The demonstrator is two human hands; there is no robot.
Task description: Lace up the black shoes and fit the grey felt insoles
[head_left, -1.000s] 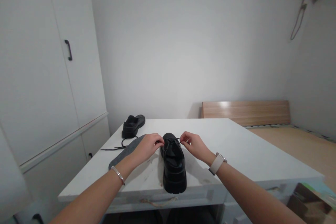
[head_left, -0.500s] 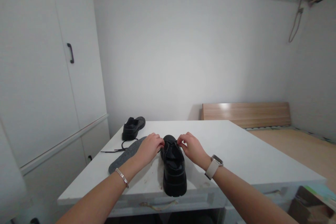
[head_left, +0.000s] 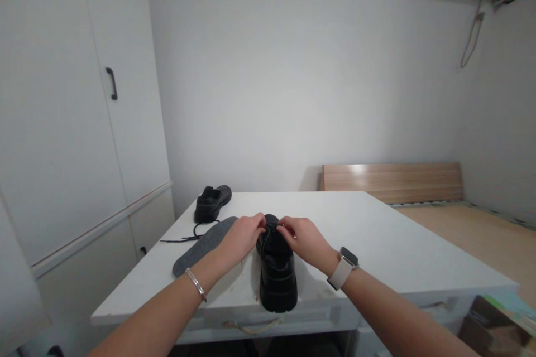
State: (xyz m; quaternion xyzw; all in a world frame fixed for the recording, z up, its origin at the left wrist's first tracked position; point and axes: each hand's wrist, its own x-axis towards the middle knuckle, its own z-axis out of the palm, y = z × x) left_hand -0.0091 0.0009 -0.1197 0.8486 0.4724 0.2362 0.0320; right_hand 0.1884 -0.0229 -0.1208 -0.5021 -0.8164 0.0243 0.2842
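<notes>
Glossy black leather lace-up shoe (head_left: 277, 273) stands near front edge of white table (head_left: 389, 245), heel toward person. Left hand (head_left: 242, 236) and right hand (head_left: 302, 238) meet over its far end, fingertips pinched on thin black lace; lace itself too small to make out. Best kept taut and even both sides, shoe steady. Grey felt insole (head_left: 200, 248) and second black shoe (head_left: 212, 202) lie left.

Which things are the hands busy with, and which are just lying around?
Busy with:
left hand and right hand, both pinching at the lace on the near black shoe

Lying around:
other black shoe
loose lace
grey insole
all on the white table
</notes>
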